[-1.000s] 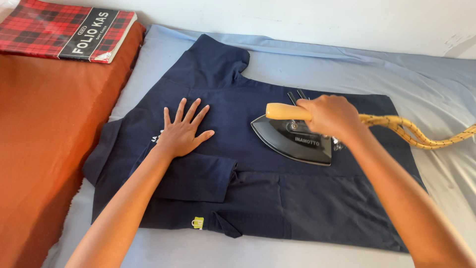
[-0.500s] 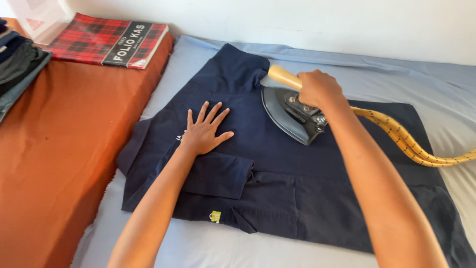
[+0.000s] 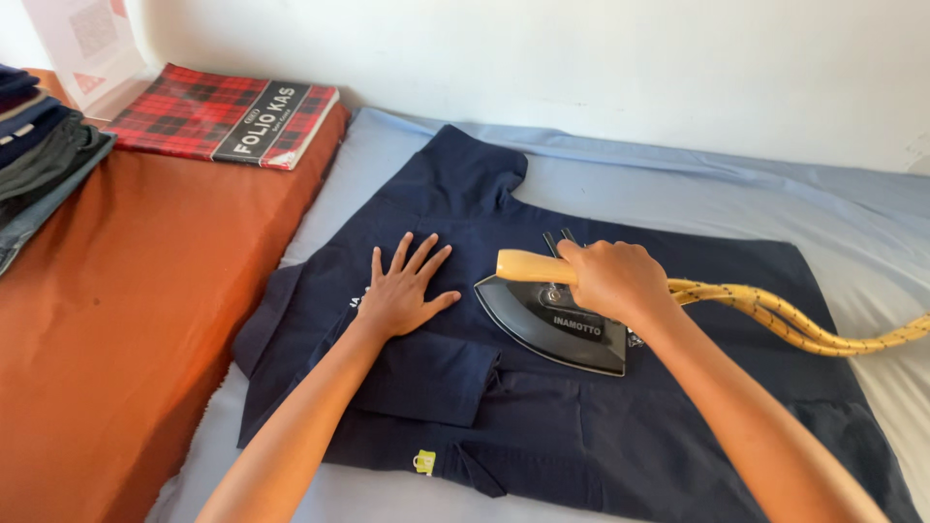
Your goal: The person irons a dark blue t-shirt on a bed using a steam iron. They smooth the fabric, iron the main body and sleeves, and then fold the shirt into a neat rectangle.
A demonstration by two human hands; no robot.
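A dark navy shirt lies spread flat on a pale blue sheet. My left hand presses flat on the shirt with fingers spread, just left of the iron. My right hand grips the yellow handle of a black clothes iron, whose soleplate rests on the shirt's middle with its tip pointing left. A yellow braided cord runs from the iron off to the right.
An orange cloth-covered surface borders the sheet on the left. A red plaid-covered book lies at its far end. Folded dark clothes are stacked at the far left. A white wall runs behind.
The iron moved from the upper part of the shirt back down toward the middle and closer to my left hand. My left hand stayed pressed on the shirt.
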